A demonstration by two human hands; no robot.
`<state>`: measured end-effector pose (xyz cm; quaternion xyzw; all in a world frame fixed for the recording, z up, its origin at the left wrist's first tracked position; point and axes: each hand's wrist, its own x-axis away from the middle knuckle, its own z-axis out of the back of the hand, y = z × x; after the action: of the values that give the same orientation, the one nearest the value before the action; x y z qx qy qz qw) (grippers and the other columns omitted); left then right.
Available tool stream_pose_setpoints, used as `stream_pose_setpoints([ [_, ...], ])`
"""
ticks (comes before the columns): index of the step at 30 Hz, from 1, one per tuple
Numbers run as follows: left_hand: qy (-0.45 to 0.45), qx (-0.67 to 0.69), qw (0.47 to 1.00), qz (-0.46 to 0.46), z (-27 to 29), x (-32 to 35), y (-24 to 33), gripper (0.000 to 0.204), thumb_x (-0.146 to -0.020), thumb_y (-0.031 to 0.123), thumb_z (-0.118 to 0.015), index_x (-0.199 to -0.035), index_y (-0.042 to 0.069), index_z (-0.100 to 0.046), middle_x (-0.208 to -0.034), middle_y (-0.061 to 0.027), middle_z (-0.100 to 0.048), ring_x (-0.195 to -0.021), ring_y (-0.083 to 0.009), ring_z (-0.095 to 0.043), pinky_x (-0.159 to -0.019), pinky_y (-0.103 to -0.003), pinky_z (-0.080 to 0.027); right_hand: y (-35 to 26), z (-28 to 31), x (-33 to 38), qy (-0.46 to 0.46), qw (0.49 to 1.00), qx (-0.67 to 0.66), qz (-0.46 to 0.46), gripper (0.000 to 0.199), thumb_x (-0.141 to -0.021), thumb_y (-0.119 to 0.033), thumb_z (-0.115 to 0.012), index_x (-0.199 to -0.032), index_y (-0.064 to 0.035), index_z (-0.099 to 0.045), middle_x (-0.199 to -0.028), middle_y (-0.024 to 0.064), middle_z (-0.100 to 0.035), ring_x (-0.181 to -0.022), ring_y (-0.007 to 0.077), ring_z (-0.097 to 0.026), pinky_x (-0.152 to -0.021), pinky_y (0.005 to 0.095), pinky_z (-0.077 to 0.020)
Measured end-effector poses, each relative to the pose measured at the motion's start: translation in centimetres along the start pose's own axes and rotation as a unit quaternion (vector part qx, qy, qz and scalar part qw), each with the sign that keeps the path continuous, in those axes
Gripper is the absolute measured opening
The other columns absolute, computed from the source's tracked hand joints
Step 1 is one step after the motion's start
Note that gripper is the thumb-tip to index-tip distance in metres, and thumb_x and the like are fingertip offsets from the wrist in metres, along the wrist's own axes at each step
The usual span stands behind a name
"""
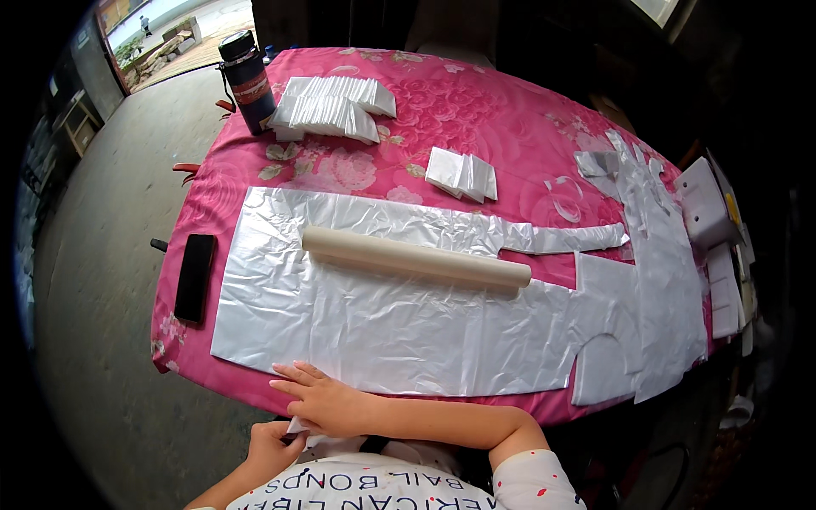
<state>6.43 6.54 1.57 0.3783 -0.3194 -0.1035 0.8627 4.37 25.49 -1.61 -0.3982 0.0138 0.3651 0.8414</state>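
Note:
A stack of large white plastic bags (pixel 408 340) lies flat along the near side of the table, with a pale cardboard tube (pixel 416 259) resting across it. At the near left edge of the bags, my right hand (pixel 327 401) is palm down with its fingers stretched apart. Just below it, beyond the table edge, my left hand (pixel 270 452) pinches a small white plastic piece (pixel 296 427). That piece touches the underside of my right hand, and its lower part is hidden. The bags' handle strips reach to the right.
A black phone (pixel 195 279) lies at the table's left edge. Behind are a dark flask (pixel 246 83), piles of folded white bags (pixel 327 110) and a smaller folded bundle (pixel 461 175). Loose plastic sheets (pixel 667 297) and white containers (pixel 705 204) line the right side. A pink flowered cloth (pixel 510 110) covers the table.

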Motion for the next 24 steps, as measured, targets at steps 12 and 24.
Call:
stream_pose_setpoints([
  [12, 0.098, -0.137, 0.937, -0.305, 0.3, -4.2, 3.3, 0.039, -0.066, 0.009, -0.073, -0.103, 0.005, -0.063, -0.106, -0.0119, -0.064, -0.089, -0.0264, -0.064, -0.075, -0.032, -0.053, 20.0, 26.2, 8.2, 0.605, 0.705, -0.153, -0.337, 0.019, -0.085, -0.015, -0.062, -0.092, 0.0023, -0.064, -0.084, 0.0037, -0.064, -0.071, 0.0083, -0.055, -0.064, 0.0247, -0.0452],
  [24, 0.122, -0.140, 0.914, -0.360, -0.2, -4.9, 3.8, 0.026, -0.066, 0.005, -0.070, -0.091, 0.005, -0.065, -0.094, -0.0086, -0.067, -0.080, -0.0237, -0.065, -0.066, -0.032, -0.054, 21.2, 26.8, 10.0, 0.395, 0.705, 0.306, -0.503, 0.046, -0.075, -0.030, -0.069, -0.109, -0.0021, -0.058, -0.107, 0.0157, -0.059, -0.103, 0.0300, -0.053, -0.089, 0.0404, -0.0417],
])
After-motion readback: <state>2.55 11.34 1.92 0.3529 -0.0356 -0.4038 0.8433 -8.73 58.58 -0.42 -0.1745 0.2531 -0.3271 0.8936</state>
